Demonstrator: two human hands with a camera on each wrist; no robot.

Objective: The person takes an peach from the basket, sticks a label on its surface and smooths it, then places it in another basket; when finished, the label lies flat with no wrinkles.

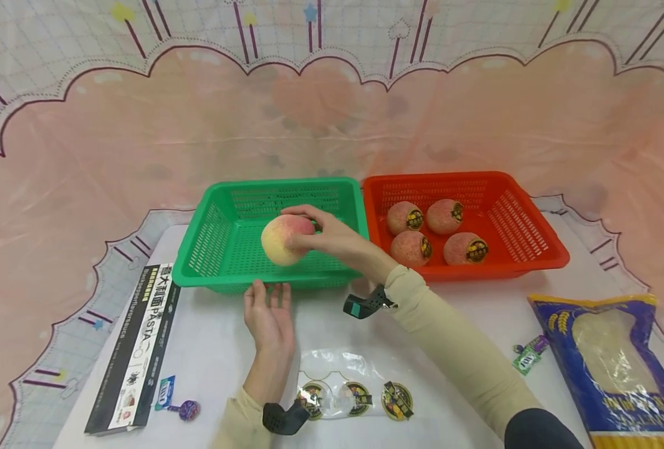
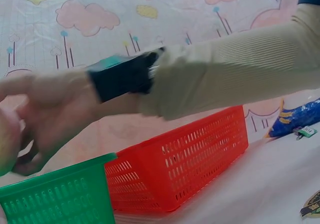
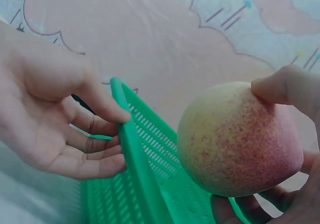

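Observation:
My right hand [image 1: 332,237] grips a yellow and pink peach [image 1: 281,242] over the green basket [image 1: 270,279], thumb on one side and fingers round the other. In the right wrist view, the peach [image 3: 235,144] shows no sticker on its facing side. My left hand [image 1: 270,321] is at the near wall of the green basket, palm up. Its fingertips touch the rim [image 3: 131,139] from outside. In the red basket [image 1: 525,265] to the right sit several peaches [image 1: 410,248] with black and gold stickers.
Before the baskets lies a clear sheet [image 1: 337,358] with round black and gold stickers. A long pasta box [image 1: 141,349], a small blue packet [image 1: 164,393] and a lollipop [image 1: 187,410] lie at left. A blue bag [image 1: 612,368] and small candy packets [image 1: 528,358] lie at right.

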